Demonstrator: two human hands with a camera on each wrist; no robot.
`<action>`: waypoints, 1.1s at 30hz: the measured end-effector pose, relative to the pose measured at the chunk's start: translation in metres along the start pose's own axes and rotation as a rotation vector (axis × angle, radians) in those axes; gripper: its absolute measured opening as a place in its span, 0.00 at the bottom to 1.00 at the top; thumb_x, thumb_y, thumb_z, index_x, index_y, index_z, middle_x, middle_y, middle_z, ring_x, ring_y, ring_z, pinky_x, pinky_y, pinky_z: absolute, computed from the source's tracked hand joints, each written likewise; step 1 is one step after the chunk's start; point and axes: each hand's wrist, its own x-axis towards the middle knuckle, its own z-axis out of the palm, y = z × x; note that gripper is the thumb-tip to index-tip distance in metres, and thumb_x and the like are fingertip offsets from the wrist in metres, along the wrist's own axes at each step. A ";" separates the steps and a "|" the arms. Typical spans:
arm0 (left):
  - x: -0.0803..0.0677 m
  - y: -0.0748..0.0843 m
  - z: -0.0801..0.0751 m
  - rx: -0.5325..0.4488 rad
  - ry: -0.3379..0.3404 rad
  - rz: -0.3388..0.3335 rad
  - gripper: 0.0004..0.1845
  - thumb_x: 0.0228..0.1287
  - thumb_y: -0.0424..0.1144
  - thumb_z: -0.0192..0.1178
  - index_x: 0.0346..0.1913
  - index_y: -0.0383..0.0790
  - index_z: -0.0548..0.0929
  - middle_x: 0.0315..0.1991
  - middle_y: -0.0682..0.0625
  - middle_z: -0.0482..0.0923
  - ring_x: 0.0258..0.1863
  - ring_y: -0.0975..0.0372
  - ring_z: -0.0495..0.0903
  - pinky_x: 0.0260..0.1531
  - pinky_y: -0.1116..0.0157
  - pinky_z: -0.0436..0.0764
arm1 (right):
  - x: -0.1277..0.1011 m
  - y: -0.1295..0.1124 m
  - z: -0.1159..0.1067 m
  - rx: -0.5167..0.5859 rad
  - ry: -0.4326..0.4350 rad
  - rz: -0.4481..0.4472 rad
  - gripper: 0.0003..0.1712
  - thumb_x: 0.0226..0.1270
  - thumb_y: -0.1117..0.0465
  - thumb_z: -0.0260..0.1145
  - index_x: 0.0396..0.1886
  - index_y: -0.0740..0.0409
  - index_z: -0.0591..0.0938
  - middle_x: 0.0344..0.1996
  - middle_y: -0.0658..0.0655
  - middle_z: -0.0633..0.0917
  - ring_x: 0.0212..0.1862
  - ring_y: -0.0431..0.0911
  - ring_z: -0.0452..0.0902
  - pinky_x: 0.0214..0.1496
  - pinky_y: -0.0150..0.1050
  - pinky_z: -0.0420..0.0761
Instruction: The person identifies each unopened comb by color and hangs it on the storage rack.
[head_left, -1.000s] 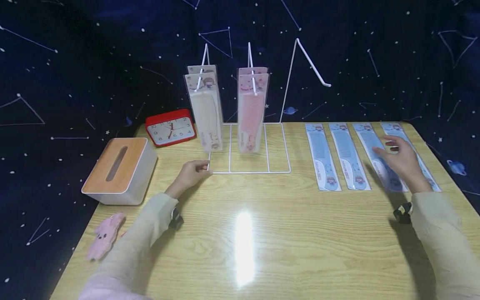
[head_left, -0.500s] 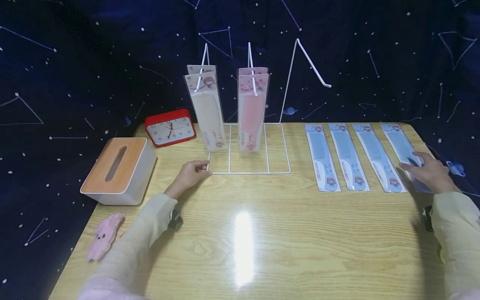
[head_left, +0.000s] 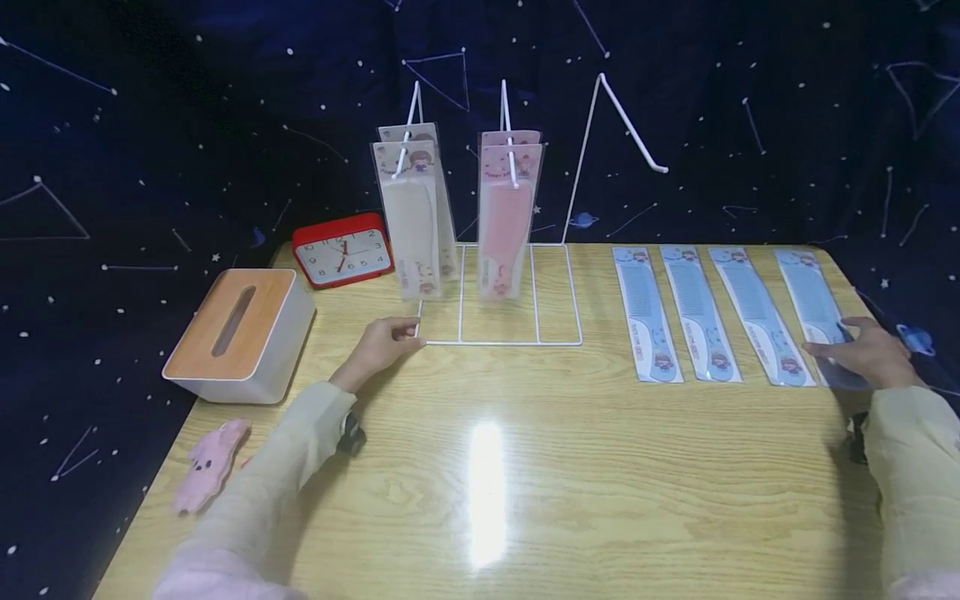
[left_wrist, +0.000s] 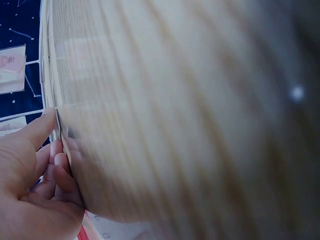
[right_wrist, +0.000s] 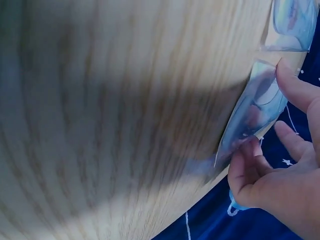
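With thumb and fingertips, my left hand (head_left: 378, 350) pinches the front left corner of the white wire rack (head_left: 517, 342); it shows close up (left_wrist: 32, 175) in the left wrist view. On the rack's left hook hang packaged white combs (head_left: 408, 229); packaged pink combs (head_left: 506, 225) hang on the middle hook. The right hook (head_left: 633, 142) is bare. My right hand (head_left: 873, 354) grips the rightmost packaged blue comb (head_left: 808, 287) by its long edges near the lower end. In the right wrist view, thumb and fingers lie at opposite edges of that package (right_wrist: 252, 105), whose near edge looks raised.
More packaged blue combs (head_left: 697, 312) lie in a row left of my right hand. On the left are a red alarm clock (head_left: 342, 250), a tissue box (head_left: 232, 333) with a wooden lid and a pink plush toy (head_left: 212, 467). A dark starry cloth (head_left: 262, 100) hangs behind the table (head_left: 600, 483).
My right hand has moved right to the rightmost blue comb package and taken hold of it; the package has shifted slightly right. The white combs sway on their hook. My left hand stays put.
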 end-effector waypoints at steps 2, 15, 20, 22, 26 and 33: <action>0.001 0.000 0.000 0.001 -0.001 0.002 0.24 0.60 0.37 0.65 0.58 0.28 0.77 0.43 0.39 0.81 0.43 0.51 0.79 0.48 0.56 0.77 | -0.001 0.001 0.000 0.009 -0.003 0.009 0.54 0.61 0.43 0.63 0.69 0.76 0.48 0.63 0.83 0.53 0.59 0.75 0.53 0.61 0.66 0.59; 0.004 0.001 0.001 0.030 0.002 0.011 0.24 0.60 0.37 0.65 0.57 0.28 0.77 0.43 0.39 0.82 0.43 0.51 0.79 0.48 0.56 0.77 | 0.001 -0.001 -0.002 0.083 0.030 -0.044 0.45 0.62 0.60 0.59 0.71 0.71 0.46 0.66 0.82 0.47 0.62 0.75 0.49 0.64 0.68 0.53; 0.005 0.000 0.000 0.031 0.001 0.011 0.24 0.60 0.37 0.65 0.57 0.28 0.77 0.43 0.39 0.82 0.44 0.50 0.80 0.49 0.56 0.77 | -0.013 -0.010 -0.010 0.168 0.073 -0.178 0.40 0.63 0.64 0.49 0.72 0.71 0.45 0.65 0.84 0.49 0.62 0.77 0.49 0.61 0.71 0.54; 0.004 -0.001 0.000 0.033 -0.002 0.007 0.24 0.60 0.37 0.65 0.57 0.28 0.77 0.43 0.39 0.82 0.44 0.50 0.79 0.49 0.55 0.77 | -0.022 -0.018 -0.012 0.206 0.092 -0.215 0.40 0.64 0.64 0.49 0.73 0.69 0.45 0.66 0.83 0.49 0.62 0.77 0.50 0.59 0.71 0.56; 0.002 -0.001 -0.001 0.036 -0.002 0.006 0.24 0.60 0.38 0.65 0.57 0.29 0.77 0.44 0.39 0.82 0.44 0.51 0.79 0.49 0.56 0.77 | -0.040 -0.040 -0.013 0.267 0.123 -0.277 0.40 0.65 0.65 0.50 0.74 0.65 0.46 0.62 0.83 0.58 0.54 0.71 0.61 0.43 0.56 0.75; 0.000 0.000 -0.001 0.027 -0.013 -0.008 0.25 0.61 0.38 0.64 0.58 0.29 0.76 0.45 0.38 0.81 0.46 0.49 0.79 0.51 0.54 0.76 | -0.081 -0.079 -0.003 0.488 0.183 -0.504 0.44 0.61 0.75 0.56 0.75 0.49 0.55 0.40 0.51 0.75 0.37 0.31 0.68 0.28 0.22 0.71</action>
